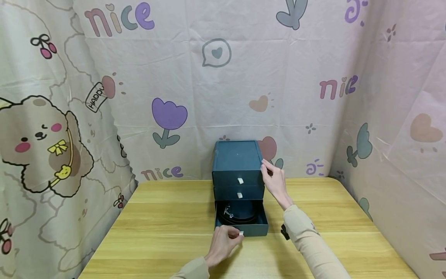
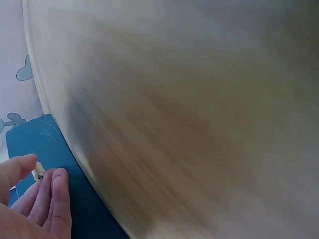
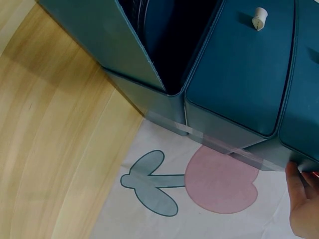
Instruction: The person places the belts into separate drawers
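A dark blue box of stacked drawers (image 1: pixel 237 157) stands on the table. Its bottom drawer (image 1: pixel 256 230) is pulled out, and inside lies a coiled black strap (image 1: pixel 239 222) with a shiny silvery part, which looks like a belt. My left hand (image 1: pixel 223 245) is at the front of that drawer, pinching its small white pull tab (image 2: pixel 38 172) between thumb and fingers. At the box's upper right side, my right hand (image 1: pixel 274 180) rests its fingertips against the side and front edge. The two upper drawers are closed, each with a white tab of its own.
Behind the box hangs a printed cloth (image 1: pixel 216 97), close to the back edge of the wooden table (image 1: pixel 167 224). More cloth hangs at both sides. A small black object (image 1: pixel 285 232) shows beside the right sleeve.
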Demonstrator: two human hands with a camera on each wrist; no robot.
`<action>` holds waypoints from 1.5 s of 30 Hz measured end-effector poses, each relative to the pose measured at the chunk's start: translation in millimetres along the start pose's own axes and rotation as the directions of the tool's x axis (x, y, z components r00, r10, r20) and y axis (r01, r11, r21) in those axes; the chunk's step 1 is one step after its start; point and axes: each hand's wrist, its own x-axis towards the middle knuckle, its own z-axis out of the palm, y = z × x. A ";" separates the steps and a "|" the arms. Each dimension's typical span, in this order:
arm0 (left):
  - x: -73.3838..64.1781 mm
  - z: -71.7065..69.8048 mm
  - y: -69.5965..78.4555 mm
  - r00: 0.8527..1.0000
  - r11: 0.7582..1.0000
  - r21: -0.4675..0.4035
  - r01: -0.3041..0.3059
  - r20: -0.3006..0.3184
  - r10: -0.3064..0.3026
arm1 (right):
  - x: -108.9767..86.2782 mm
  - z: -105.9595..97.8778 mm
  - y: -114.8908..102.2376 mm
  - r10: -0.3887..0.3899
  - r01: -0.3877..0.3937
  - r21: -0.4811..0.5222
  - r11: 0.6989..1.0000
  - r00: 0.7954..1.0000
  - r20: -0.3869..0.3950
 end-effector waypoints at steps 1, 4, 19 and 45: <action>0.3 0.3 0.2 1.000 1.000 -0.006 0.003 -0.005 -0.003 | 0.0 -0.1 0.0 0.002 -0.002 0.002 1.000 1.000 0.000; 1.3 1.4 0.8 1.000 1.000 -0.013 0.011 -0.024 -0.012 | -0.5 -0.4 -0.2 0.007 -0.007 0.005 1.000 1.000 0.000; 7.1 5.6 -0.9 0.994 0.997 -0.070 0.037 -0.098 -0.044 | -1.6 0.0 1.3 0.012 -0.012 -0.004 1.000 1.000 0.008; 16.7 8.1 0.9 0.974 0.975 -0.155 0.159 -0.134 -0.181 | -1.2 -0.7 -1.0 0.011 -0.011 0.002 1.000 1.000 0.008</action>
